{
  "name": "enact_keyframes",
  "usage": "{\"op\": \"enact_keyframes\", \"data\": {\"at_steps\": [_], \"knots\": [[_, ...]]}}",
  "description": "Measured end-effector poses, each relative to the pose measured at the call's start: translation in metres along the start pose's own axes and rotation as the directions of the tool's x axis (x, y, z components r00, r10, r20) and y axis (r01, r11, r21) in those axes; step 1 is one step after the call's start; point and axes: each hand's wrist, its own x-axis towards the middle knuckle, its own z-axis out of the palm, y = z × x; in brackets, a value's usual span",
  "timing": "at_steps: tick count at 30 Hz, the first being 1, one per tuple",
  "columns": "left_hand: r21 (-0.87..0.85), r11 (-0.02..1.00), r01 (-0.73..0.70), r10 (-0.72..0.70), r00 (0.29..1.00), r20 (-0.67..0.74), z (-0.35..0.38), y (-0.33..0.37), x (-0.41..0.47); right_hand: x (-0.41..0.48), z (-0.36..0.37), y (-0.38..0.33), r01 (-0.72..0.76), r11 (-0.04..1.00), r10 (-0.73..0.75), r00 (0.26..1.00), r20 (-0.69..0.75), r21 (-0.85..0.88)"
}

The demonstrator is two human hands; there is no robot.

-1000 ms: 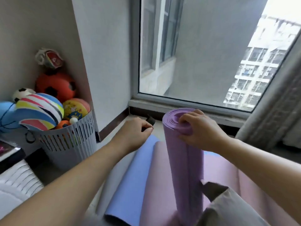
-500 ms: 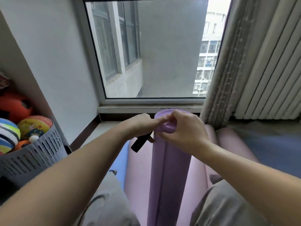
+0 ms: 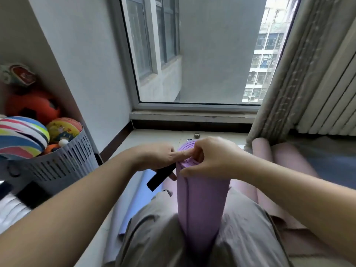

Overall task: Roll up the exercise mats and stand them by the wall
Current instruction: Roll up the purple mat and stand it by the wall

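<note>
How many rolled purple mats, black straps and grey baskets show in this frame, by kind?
Rolled purple mat: 1
Black strap: 1
Grey basket: 1
Total: 3

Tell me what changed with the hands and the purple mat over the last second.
The left hand, gripping the black strap, moved right to the top of the purple mat. The right hand kept its hold on the mat's top. The mat stays upright; the basket of balls is unmoved.
</note>
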Motion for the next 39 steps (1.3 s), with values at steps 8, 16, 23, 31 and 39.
{"op": "enact_keyframes", "data": {"at_steps": [8,16,23,31,39], "knots": [[0.023,0.995,-0.102,0.104,0.969,-0.223,-0.035,-0.01,-0.015,0.043,-0.028,0.009,0.049,0.926,-0.072,0.996,0.049,0.375],[0.296,0.841,-0.452,0.525,0.813,-0.252,-0.046,0.014,-0.032,0.055,-0.038,0.005,0.274,0.908,-0.282,0.959,-0.021,0.318],[0.396,0.752,-0.527,0.655,0.668,-0.353,-0.044,0.006,-0.033,0.038,-0.059,-0.009,0.352,0.893,-0.37,0.929,0.013,0.281],[0.699,0.512,-0.499,0.814,0.541,-0.21,-0.06,0.008,-0.021,0.03,-0.058,-0.033,0.427,0.904,-0.421,0.882,0.213,0.017],[0.747,0.307,-0.59,0.856,0.514,0.054,-0.03,0.02,-0.049,0.046,-0.076,0.019,0.064,0.997,-0.046,0.944,0.327,-0.043]]}}
